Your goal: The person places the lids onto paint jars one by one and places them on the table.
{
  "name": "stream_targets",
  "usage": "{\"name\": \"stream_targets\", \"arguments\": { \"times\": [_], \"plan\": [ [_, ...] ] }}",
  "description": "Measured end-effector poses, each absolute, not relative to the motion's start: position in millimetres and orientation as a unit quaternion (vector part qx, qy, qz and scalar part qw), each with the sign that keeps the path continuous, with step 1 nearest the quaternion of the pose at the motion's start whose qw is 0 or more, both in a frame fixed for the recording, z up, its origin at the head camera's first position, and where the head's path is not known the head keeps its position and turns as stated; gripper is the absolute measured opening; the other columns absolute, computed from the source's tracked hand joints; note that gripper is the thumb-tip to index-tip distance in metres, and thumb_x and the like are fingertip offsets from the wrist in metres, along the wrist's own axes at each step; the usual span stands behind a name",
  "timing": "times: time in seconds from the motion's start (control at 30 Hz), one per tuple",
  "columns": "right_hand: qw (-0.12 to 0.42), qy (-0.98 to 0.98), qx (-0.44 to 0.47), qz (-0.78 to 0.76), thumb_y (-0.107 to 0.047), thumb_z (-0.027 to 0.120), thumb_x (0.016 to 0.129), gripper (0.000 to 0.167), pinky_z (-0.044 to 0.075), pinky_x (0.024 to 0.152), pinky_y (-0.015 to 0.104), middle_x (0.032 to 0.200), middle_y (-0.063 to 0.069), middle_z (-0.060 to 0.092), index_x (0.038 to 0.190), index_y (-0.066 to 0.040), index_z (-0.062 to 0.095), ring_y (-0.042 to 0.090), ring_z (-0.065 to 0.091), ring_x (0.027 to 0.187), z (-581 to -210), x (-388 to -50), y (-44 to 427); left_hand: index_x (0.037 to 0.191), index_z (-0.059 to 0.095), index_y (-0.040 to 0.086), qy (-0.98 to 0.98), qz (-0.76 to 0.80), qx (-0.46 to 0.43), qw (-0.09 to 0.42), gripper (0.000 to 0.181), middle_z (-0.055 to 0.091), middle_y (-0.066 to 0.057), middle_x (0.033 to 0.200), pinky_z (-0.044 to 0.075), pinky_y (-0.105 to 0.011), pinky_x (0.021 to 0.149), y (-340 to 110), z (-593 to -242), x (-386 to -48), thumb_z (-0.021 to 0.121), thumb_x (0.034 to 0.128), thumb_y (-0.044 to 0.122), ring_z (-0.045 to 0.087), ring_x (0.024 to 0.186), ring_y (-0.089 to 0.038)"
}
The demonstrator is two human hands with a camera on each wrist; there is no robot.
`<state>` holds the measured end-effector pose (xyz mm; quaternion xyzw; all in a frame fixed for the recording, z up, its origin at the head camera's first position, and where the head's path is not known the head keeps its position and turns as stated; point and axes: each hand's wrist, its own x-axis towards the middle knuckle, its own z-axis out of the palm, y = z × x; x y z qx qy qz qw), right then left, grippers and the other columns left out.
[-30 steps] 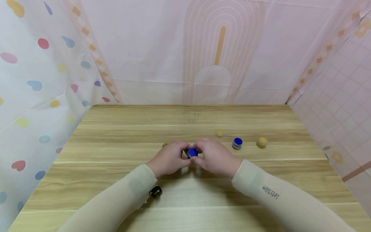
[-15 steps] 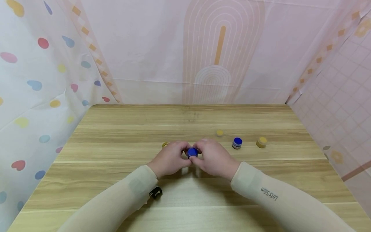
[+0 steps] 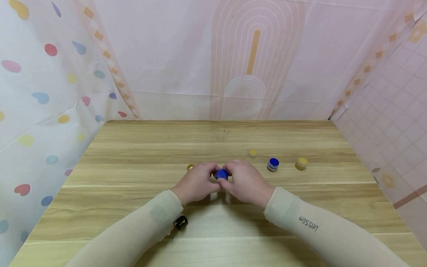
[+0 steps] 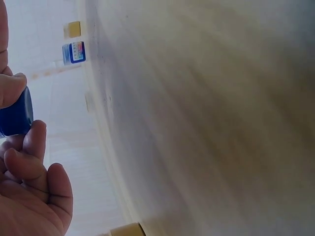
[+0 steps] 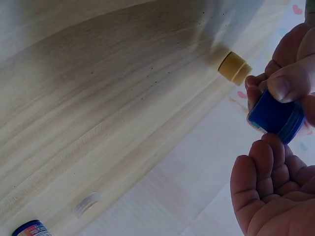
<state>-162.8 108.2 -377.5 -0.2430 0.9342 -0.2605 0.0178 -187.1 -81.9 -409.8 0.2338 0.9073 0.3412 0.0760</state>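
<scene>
A small blue paint jar (image 3: pixel 222 174) is between both hands, near the middle of the table, its blue top facing up in the head view. My left hand (image 3: pixel 197 181) pinches it from the left, and my right hand (image 3: pixel 247 182) grips it from the right with the thumb at its near side. The right wrist view shows a thumb over the side of the blue jar (image 5: pixel 276 117) and fingertips touching it from below. Partly hidden behind the left hand stands a yellow jar (image 3: pixel 190 166); its side shows as a yellow jar (image 5: pixel 234 68) in the right wrist view.
Right of the hands, on the wooden table (image 3: pixel 150 148), stand another blue jar (image 3: pixel 272 164) and a yellow jar (image 3: pixel 301 164). A small, low yellow piece (image 3: pixel 253 153), like a lid, lies farther back. Printed cloth (image 3: pixel 166 59) encloses the back and sides.
Both hands keep their hold on the blue jar. The right wrist and forearm have shifted slightly to the left, and the jar's top is tilted a little differently. The other jars have not moved.
</scene>
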Motion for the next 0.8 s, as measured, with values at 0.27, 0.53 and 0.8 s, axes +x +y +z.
{"name": "stream_targets", "arguments": {
  "times": [0.27, 0.53, 0.8],
  "plan": [
    [0.005, 0.938, -0.244, -0.247, -0.028, 0.075, 0.099, 0.02, 0.045, 0.067, 0.027, 0.091, 0.001, 0.069, 0.095, -0.008, 0.071, 0.014, 0.052, 0.075, -375.5, -162.1, 107.0, 0.101, 0.071, 0.016, 0.912, 0.335, 0.224, 0.078, 0.018, 0.069, 0.005, 0.096, 0.05, -0.031, 0.074, -81.0, -408.9, -188.4, 0.082, 0.0866, 0.019, 0.058, 0.083, -0.015],
    [0.001, 0.939, -0.254, -0.232, -0.027, 0.075, 0.099, 0.021, 0.048, 0.07, 0.029, 0.09, 0.002, 0.069, 0.097, -0.006, 0.071, 0.015, 0.053, 0.077, -374.9, -163.9, 108.4, 0.101, 0.071, 0.016, 0.915, 0.33, 0.219, 0.08, 0.019, 0.069, 0.005, 0.096, 0.049, -0.03, 0.072, -79.9, -407.7, -188.2, 0.083, 0.0877, 0.022, 0.057, 0.08, -0.014],
    [0.022, 0.941, -0.26, -0.217, -0.027, 0.074, 0.1, 0.02, 0.05, 0.076, 0.033, 0.091, 0.0, 0.069, 0.098, -0.008, 0.07, 0.014, 0.056, 0.083, -371.9, -166.0, 111.1, 0.104, 0.072, 0.018, 0.907, 0.338, 0.237, 0.086, 0.02, 0.069, 0.007, 0.093, 0.051, -0.028, 0.069, -83.3, -407.4, -189.1, 0.084, 0.0908, 0.028, 0.059, 0.077, -0.011]
  ]
}}
